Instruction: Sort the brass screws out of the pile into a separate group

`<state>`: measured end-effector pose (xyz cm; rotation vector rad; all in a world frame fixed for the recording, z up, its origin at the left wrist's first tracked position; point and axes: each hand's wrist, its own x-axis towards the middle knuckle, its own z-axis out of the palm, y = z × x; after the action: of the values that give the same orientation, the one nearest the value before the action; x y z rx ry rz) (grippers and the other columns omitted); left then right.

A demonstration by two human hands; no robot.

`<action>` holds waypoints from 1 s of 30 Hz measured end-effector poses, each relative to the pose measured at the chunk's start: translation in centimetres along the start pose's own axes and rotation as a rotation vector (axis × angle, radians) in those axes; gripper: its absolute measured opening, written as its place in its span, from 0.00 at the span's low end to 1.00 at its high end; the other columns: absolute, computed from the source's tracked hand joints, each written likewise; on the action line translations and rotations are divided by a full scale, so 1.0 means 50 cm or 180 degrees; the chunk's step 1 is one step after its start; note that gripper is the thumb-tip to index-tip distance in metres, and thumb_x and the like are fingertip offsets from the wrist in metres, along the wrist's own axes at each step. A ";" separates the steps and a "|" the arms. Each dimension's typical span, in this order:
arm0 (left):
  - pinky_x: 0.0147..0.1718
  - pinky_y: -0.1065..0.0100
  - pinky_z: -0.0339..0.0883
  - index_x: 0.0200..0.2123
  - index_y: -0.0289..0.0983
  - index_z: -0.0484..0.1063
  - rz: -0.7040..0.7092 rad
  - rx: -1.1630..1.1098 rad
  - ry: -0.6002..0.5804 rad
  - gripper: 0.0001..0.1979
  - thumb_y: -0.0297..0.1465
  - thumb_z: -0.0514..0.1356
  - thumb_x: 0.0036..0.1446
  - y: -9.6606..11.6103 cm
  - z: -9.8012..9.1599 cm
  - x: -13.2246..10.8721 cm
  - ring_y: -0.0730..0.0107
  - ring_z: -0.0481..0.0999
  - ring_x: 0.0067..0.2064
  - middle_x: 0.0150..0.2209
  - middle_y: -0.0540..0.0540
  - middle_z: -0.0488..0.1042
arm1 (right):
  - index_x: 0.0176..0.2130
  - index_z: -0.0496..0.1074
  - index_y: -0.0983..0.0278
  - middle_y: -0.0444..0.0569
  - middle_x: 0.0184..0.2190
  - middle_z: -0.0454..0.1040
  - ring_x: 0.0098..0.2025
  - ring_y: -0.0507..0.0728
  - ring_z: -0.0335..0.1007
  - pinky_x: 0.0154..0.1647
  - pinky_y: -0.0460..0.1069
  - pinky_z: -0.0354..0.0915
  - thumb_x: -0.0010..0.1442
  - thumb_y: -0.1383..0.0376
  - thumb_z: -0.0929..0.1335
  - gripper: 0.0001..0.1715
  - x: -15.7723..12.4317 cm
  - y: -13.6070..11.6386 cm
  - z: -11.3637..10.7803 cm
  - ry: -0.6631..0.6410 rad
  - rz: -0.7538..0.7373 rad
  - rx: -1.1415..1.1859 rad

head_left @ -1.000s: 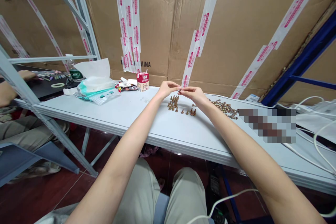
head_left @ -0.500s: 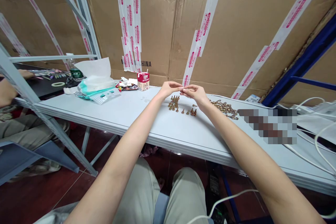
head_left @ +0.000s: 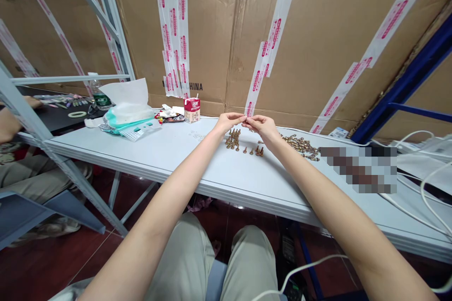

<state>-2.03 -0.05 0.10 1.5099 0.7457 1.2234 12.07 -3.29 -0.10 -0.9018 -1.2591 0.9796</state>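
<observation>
My left hand (head_left: 229, 122) and my right hand (head_left: 260, 125) meet fingertip to fingertip above the white table (head_left: 176, 150). Both are closed in a pinch; whatever lies between the fingertips is too small to make out. Below my left hand, brass-coloured screws (head_left: 232, 138) stand upright on their heads in a cluster. A short row of single screws (head_left: 248, 151) leads from it to a smaller group of upright screws (head_left: 260, 151) under my right hand. A loose heap of the same brass hardware (head_left: 300, 146) lies beside my right wrist.
Small clear rings (head_left: 199, 136) lie left of my left hand. Farther left are a red drink carton (head_left: 192, 110), wrappers (head_left: 171, 114) and a teal-and-white package (head_left: 129, 113). A cardboard wall (head_left: 212, 33) closes the back. White cables (head_left: 420, 211) run along the right. Another person's arm (head_left: 9, 122) shows far left.
My hands stay together at nearly the same spot, with the fingertips slightly shifted. The view has moved a little. The screws on the table look unchanged.
</observation>
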 end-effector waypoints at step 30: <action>0.40 0.64 0.60 0.29 0.36 0.77 0.0217 -0.0077 0.0236 0.11 0.35 0.65 0.39 0.008 0.006 -0.004 0.65 0.72 0.39 0.34 0.45 0.77 | 0.30 0.69 0.65 0.48 0.27 0.76 0.34 0.54 0.74 0.44 0.49 0.67 0.36 0.60 0.75 0.20 -0.002 -0.004 0.005 0.0125 -0.0328 -0.0109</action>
<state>-1.86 -0.46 0.41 1.4872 0.7308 1.3410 11.82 -3.43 0.06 -0.8698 -1.2797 0.8576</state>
